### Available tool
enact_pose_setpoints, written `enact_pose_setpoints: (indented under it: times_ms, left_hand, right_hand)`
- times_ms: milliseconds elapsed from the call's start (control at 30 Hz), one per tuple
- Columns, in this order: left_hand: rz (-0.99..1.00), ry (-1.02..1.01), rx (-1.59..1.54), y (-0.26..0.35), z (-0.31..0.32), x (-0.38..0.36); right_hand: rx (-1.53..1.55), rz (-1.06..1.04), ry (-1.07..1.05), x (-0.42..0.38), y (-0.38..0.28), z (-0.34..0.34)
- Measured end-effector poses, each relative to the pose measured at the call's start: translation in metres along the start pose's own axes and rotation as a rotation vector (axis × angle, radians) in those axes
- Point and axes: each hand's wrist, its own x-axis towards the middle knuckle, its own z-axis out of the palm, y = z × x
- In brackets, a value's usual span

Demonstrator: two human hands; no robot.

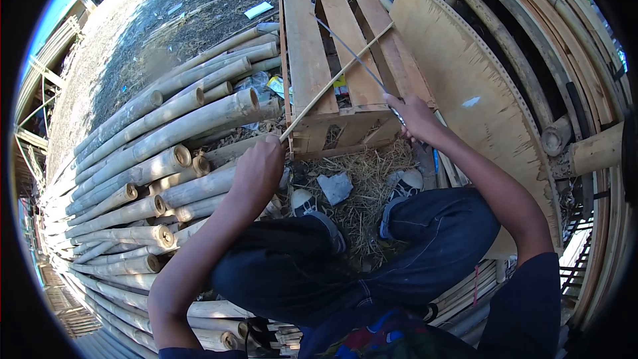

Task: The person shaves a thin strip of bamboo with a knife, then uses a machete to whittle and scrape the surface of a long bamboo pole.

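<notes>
My left hand [256, 167] is closed round the near end of a thin bamboo stick [313, 108], which slants up and away over a slatted wooden crate [352, 70]. In my right hand [417, 119] is the handle of a long, thin metal blade [372, 73]; its fingers are wrapped round the grip. The blade points up and to the left and crosses the stick over the crate's middle slats. Below my hands, my bent knees and shoes flank a grey stone [335, 188] on the straw.
Stacked bamboo poles [219, 116] fill the left side, cut ends toward me. A curved plywood sheet [472, 86] leans at the right of the crate, with more poles [508, 40] behind it. Plastic litter [276, 86] lies between the poles and crate.
</notes>
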Motion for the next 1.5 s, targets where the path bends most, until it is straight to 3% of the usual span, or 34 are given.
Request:
enact_pose_setpoints:
  times_ms: [133,233,367,467,533,600,700,767,800,867,900,967,1133,1200,1333,1400,1500]
  left_hand:
    - [0.054,0.025,0.038,-0.002,0.006,0.005]
    - [0.047,0.022,0.002,0.003,0.003,0.01]
    - [0.022,-0.003,-0.003,0.0,0.002,0.005]
    - [0.04,-0.001,0.025,-0.002,0.0,-0.001]
    - [0.055,0.02,0.02,-0.004,0.001,0.002]
    - [0.077,0.018,0.011,-0.007,0.009,0.006]
    - [0.036,-0.039,-0.022,0.0,0.001,0.009]
    - [0.059,-0.017,-0.033,-0.006,0.007,0.008]
    - [0.075,0.01,-0.038,-0.009,0.009,0.006]
    - [0.065,0.008,-0.034,-0.009,0.008,-0.001]
    - [0.066,0.019,-0.026,-0.008,0.005,-0.001]
    - [0.067,0.034,-0.02,-0.006,0.002,-0.001]
    - [0.047,-0.019,-0.026,-0.003,0.003,0.005]
    - [0.041,-0.025,-0.029,-0.003,0.004,0.005]
    - [0.037,-0.032,-0.03,-0.008,0.003,0.001]
    - [0.029,0.008,-0.062,-0.008,0.004,0.0]
    - [0.038,0.033,-0.094,-0.004,0.005,0.003]
  right_hand:
    - [0.087,0.023,0.021,-0.018,0.006,0.0]
    - [-0.183,-0.215,-0.043,-0.035,-0.019,0.007]
    - [-0.233,-0.277,-0.063,-0.025,-0.02,0.011]
    - [-0.206,-0.21,-0.039,0.003,0.0,-0.007]
    - [0.107,0.126,-0.003,0.007,-0.001,-0.016]
    - [0.085,0.1,0.016,-0.006,-0.001,-0.01]
    - [-0.001,-0.004,-0.107,-0.035,-0.007,0.007]
    - [-0.262,-0.461,-0.104,-0.036,-0.003,0.019]
    - [-0.267,-0.464,-0.114,-0.029,0.001,0.019]
    - [-0.192,-0.366,0.042,-0.008,0.01,0.01]
    - [-0.187,-0.135,-0.022,0.007,0.009,-0.006]
    - [0.136,0.102,0.053,0.031,0.025,-0.021]
    - [0.122,0.072,-0.035,-0.014,0.009,-0.006]
    - [-0.292,-0.326,-0.116,-0.028,-0.003,0.0]
    - [-0.295,-0.494,0.08,0.005,0.017,0.0]
    - [0.003,0.123,0.014,0.026,0.008,-0.024]
    - [0.106,0.17,0.057,0.019,0.011,-0.021]
